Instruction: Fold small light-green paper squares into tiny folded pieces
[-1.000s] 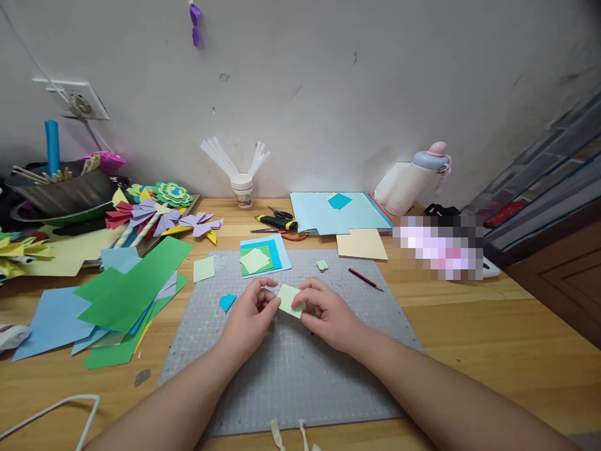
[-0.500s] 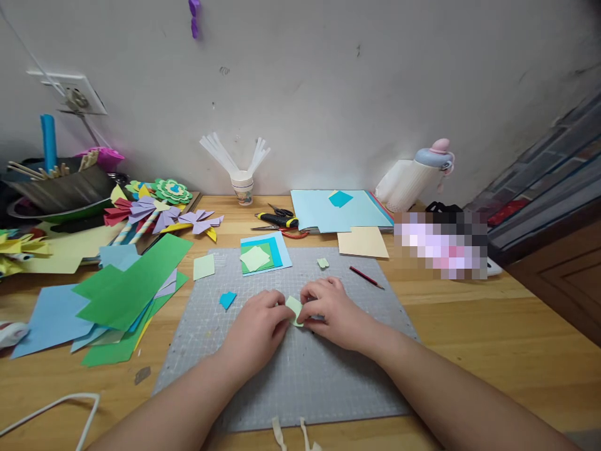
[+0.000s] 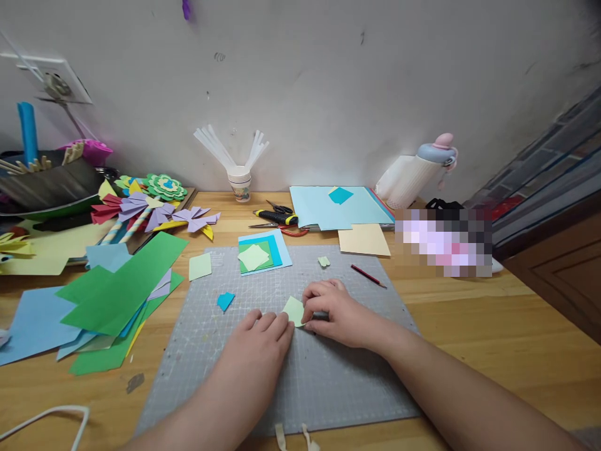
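Note:
A small square of pale green paper [image 3: 293, 311] lies on the grey cutting mat [image 3: 225, 382], between my hands. My right hand [image 3: 332, 313] pinches its right edge with thumb and fingers. At the lower left corner of the paper, my left hand [image 3: 263, 344] rests palm down, its fingers stretched out and the thumb mostly hidden. Farther up the mat sits a tiny cut piece of pale green paper [image 3: 323, 261]. A blue paper scrap [image 3: 226, 301] is left of my hands. Stacked paper squares [image 3: 280, 248] in blue, green and pale green lie beyond.
A red pencil [image 3: 369, 276] lies at the mat's upper right. Behind are scissors [image 3: 280, 207], a yellow-black handled tool [image 3: 276, 217], a cup of white sticks [image 3: 240, 186] and light blue sheets [image 3: 319, 210]. Green sheets [image 3: 126, 285] and paper flowers [image 3: 164, 186] cover the left; a bottle [image 3: 417, 178] leans right.
My left hand has let go of the pale green paper's left side and flattened beside it, lower down. The right hand keeps its pinch. The view has shifted slightly.

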`<action>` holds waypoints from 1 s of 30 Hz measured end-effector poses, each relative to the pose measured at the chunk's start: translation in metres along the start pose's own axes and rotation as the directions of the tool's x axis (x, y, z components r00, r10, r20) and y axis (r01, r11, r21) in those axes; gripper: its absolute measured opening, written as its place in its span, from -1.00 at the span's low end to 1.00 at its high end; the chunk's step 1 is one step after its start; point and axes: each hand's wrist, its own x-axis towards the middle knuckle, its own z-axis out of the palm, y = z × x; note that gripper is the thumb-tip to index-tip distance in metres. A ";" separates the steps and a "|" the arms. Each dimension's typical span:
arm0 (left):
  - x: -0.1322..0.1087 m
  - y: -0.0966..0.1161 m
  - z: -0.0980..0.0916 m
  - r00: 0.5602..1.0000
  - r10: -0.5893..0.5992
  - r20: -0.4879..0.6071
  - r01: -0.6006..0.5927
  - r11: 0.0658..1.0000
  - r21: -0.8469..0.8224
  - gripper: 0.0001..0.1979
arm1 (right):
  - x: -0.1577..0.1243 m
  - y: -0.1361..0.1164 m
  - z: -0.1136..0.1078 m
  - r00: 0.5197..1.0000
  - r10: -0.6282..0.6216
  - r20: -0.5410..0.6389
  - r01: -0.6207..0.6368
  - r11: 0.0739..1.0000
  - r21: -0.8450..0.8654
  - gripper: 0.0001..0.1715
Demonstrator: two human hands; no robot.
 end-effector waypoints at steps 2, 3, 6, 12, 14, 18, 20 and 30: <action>0.000 0.001 0.000 1.000 -0.011 0.004 0.011 1.000 -0.003 -0.62 | 0.000 -0.001 0.002 1.000 0.025 -0.017 -0.025 1.000 -0.003 -0.96; 0.000 0.001 0.001 1.000 -0.016 0.006 0.016 1.000 -0.002 -0.62 | 0.001 -0.001 0.003 0.999 0.038 -0.033 -0.038 0.999 -0.004 -0.96; 0.000 0.003 0.004 1.000 -0.021 0.003 0.021 1.000 -0.003 -0.60 | 0.003 -0.003 0.009 0.992 0.087 -0.096 -0.087 0.996 0.004 -0.95; -0.002 0.005 0.011 0.999 -0.041 -0.005 0.041 0.999 0.003 -0.54 | 0.007 -0.008 0.020 0.967 0.179 -0.179 -0.180 0.984 0.007 -0.89; -0.003 0.006 0.015 0.999 -0.043 -0.030 0.043 0.999 0.015 -0.52 | 0.008 -0.009 0.022 0.962 0.191 -0.197 -0.194 0.981 0.007 -0.88; -0.006 0.008 0.027 0.994 -0.028 -0.101 0.032 0.999 0.033 -0.48 | 0.009 -0.008 0.024 0.955 0.206 -0.211 -0.209 0.978 0.008 -0.87; -0.006 0.009 0.030 0.993 -0.023 -0.114 0.027 0.999 0.032 -0.45 | 0.010 -0.008 0.024 0.956 0.213 -0.202 -0.215 0.977 0.012 -0.87; -0.002 0.007 0.024 0.998 -0.045 -0.037 0.046 0.999 0.027 -0.48 | 0.010 -0.006 0.020 0.964 0.217 -0.152 -0.212 0.976 0.048 -0.84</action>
